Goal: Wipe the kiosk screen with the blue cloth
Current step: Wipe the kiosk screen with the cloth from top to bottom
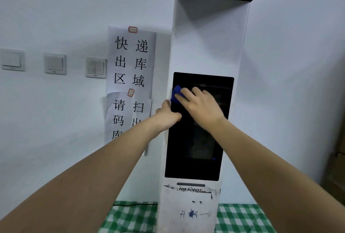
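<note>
The right hand point(200, 108) is pressing the cloth point(177, 93) flat-fingered against the screen point(196, 148), near its upper left corner. The left hand point(168, 116) is gripping the kiosk's point(209, 45) left edge. Soft and light, the cloth is probably best bunched under the fingers; the glass looks slippery.

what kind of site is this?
Probably a parcel pickup point. The wall sign reads "express parcel check-out area", the notice below starts "please scan code", and a HIKROBOT kiosk stands on a checked tablecloth.
</note>
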### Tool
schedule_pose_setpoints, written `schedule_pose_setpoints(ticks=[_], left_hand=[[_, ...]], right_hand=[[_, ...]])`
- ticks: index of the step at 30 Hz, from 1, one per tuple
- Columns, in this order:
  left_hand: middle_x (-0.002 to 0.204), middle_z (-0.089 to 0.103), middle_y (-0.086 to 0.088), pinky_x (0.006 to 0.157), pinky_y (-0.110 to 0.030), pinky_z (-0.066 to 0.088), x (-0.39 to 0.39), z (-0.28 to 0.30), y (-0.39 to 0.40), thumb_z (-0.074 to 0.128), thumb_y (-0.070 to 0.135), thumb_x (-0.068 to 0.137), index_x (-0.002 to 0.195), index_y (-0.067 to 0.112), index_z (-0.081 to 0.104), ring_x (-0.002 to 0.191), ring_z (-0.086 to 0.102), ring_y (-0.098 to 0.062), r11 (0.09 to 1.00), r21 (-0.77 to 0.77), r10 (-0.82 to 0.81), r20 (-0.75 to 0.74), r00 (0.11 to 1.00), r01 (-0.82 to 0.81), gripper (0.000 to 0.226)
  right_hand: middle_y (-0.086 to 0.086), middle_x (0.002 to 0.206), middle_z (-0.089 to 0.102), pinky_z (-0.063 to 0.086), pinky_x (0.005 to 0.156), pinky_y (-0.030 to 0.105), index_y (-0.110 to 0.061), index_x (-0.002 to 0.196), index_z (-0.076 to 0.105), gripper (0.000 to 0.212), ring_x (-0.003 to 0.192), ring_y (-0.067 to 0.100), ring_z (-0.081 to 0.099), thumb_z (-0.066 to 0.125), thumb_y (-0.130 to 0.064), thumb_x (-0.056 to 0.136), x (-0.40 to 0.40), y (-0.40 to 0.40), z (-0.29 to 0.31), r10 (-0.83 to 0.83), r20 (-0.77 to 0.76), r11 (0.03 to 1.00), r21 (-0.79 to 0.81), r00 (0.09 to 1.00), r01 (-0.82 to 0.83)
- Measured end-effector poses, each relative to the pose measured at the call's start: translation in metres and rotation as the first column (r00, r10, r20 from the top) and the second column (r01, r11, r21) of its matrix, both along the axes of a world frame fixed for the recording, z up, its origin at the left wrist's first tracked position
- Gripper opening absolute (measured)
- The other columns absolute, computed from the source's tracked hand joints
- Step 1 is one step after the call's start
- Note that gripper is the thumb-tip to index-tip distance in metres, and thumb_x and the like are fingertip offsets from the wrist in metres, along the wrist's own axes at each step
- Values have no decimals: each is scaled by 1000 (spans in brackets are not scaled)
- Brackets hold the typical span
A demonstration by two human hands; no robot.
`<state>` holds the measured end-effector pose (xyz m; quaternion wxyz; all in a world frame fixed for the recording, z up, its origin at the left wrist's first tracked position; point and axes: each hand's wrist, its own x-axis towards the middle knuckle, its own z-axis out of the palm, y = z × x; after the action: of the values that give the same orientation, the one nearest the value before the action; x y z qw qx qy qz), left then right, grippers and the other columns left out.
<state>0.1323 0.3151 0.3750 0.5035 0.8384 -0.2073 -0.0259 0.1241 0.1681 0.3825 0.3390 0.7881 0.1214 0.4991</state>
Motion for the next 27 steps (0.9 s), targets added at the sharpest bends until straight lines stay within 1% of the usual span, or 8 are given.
schedule_pose_setpoints(ticks=[2,5,7,9,14,20,25,27], left_hand=[[148,33,-13,88,-28,31,0,0,1,46,16,90,151,23,8,123,42,-27,1000,7,-4,-3,1000,5,73],[152,28,-14,93,-30,30,1,1,3,46,17,91,153,22,0,135,35,-31,1000,21,-15,-22,1000,16,78],[152,27,-14,92,-29,30,0,2,3,46,17,91,153,22,-1,136,34,-31,1000,25,-9,-22,1000,9,78],[154,25,-12,96,-30,31,0,2,1,46,17,91,153,22,-2,137,32,-30,1000,14,-5,-26,1000,5,79],[156,20,-11,96,-29,31,-2,2,-3,47,17,91,153,21,-3,138,31,-30,1000,-1,2,-25,1000,-2,80],[156,19,-11,106,-35,30,-3,4,-4,47,17,91,153,20,-2,139,29,-31,1000,-10,-2,-17,1000,2,80],[154,23,-11,94,-28,30,-3,1,-5,48,17,89,153,21,0,137,33,-29,1000,-24,11,-15,1000,-11,80],[155,22,-11,99,-30,31,-2,2,-4,48,18,90,153,21,-1,138,32,-30,1000,-13,11,-22,1000,-11,80]], right_hand=[[10,101,62,42,53,33,-10,114,65,49,75,30,57,54,-5,67,-3,-12,13,-16,50,1000,23,999,15],[15,103,61,42,51,35,-8,115,63,57,73,34,56,68,6,59,0,-19,22,-94,170,923,383,981,22],[16,102,62,40,47,33,-6,114,64,60,69,34,55,67,10,57,4,-10,15,-91,195,872,489,977,-16],[15,101,62,40,47,32,-6,114,64,62,69,32,55,69,7,54,6,-2,5,-57,151,899,437,987,-15],[10,104,62,43,54,34,-9,117,64,65,75,29,57,76,-3,54,-8,-15,9,-56,5,996,69,998,56],[15,95,62,37,46,30,-5,110,65,61,66,31,55,71,9,51,-1,-11,19,-122,174,880,474,977,26],[11,100,63,41,50,31,-7,112,66,65,71,28,57,79,-3,48,-3,0,7,-45,35,982,183,998,38],[9,100,63,41,51,32,-11,110,67,61,73,28,57,78,-5,51,-5,-7,18,-89,53,984,159,995,79]])
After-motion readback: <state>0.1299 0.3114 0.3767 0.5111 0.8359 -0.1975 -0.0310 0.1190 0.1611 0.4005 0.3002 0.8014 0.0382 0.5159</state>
